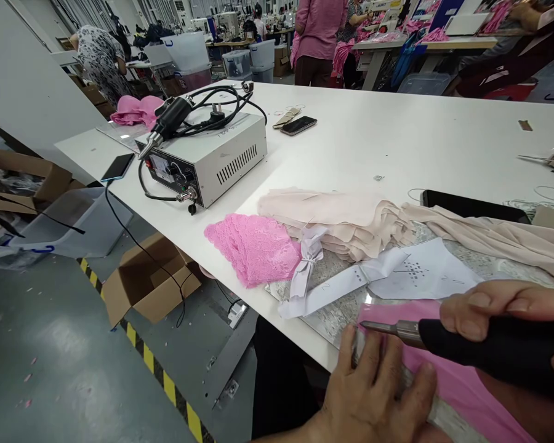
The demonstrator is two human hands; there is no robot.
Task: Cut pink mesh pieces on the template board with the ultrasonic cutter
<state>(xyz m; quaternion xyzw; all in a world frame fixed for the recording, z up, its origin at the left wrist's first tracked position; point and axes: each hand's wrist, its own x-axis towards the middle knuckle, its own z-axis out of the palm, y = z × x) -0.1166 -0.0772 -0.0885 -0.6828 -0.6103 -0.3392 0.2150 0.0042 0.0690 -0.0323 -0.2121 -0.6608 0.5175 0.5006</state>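
One left hand (373,394) lay palm down, its fingers partly spread, touching the near edge of one pink fabric strip (461,375) and gripping nothing visible. One right hand (503,307) had its fingers closed around the handle of one black-handled tool (489,351); the pointed metal tip crossed just above the left fingertips, over the strip's far left end. The strip lay at the near side of the white table (397,147), partly on a grey mottled sheet (332,277).

Beyond the hands were one folded piece of pink lace (253,249), one layered stack of beige fabric (332,215) and one beige length (503,237) running right. Two white tied strips (339,289) crossed in front of the stack, beside white paper marked with dots (420,271). One grey-white control box (221,154) carried a second handheld tool (170,120) and coiled black cable (221,95). Two phones were visible: one cabled phone (118,167) left of the box, and one uncabled phone (298,125) to its right.
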